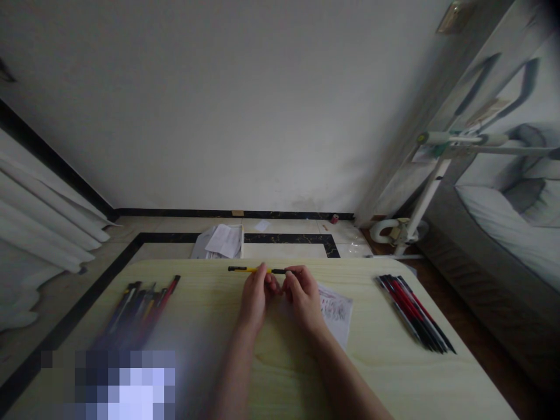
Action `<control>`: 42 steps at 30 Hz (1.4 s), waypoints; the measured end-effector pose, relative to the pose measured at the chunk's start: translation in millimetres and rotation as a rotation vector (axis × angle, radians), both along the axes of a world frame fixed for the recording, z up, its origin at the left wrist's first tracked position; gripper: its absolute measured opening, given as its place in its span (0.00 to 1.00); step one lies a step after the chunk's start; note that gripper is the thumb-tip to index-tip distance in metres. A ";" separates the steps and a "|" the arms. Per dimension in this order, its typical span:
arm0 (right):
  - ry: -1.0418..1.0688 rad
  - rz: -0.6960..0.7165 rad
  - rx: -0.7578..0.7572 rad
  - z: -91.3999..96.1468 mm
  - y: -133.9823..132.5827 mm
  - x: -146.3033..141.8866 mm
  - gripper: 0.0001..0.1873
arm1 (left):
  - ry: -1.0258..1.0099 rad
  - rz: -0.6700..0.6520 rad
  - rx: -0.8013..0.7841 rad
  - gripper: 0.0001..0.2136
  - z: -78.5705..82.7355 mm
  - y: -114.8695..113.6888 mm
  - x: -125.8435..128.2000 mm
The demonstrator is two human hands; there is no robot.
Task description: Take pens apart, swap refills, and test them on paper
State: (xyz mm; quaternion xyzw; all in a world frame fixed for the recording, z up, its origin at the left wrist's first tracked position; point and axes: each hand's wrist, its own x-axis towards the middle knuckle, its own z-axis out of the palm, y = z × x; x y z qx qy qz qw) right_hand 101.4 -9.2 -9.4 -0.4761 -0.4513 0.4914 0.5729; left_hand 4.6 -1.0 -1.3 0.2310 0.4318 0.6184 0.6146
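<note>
A yellow pen (251, 269) with a black clip end and a black grip lies level between my two hands, over the far part of the table. My left hand (257, 291) is closed on its yellow barrel. Around the black end at the right, the fingers of my right hand (303, 290) are pinched; the very tip is hidden by them. Partly under my right hand and forearm is a white paper (339, 309) covered with dark scribbles.
On the wooden table (289, 373), a pile of pens (144, 306) lies at the left and a row of red and black pens (413, 312) at the right. Beyond the far edge, a box of papers (223, 242) stands on the floor. A pixelated patch covers the lower left.
</note>
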 end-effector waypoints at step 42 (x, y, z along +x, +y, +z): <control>-0.039 0.065 0.025 2.2 -3.8 -0.2 0.07 | -0.132 -0.041 -0.030 0.14 -3.4 1.3 -2.5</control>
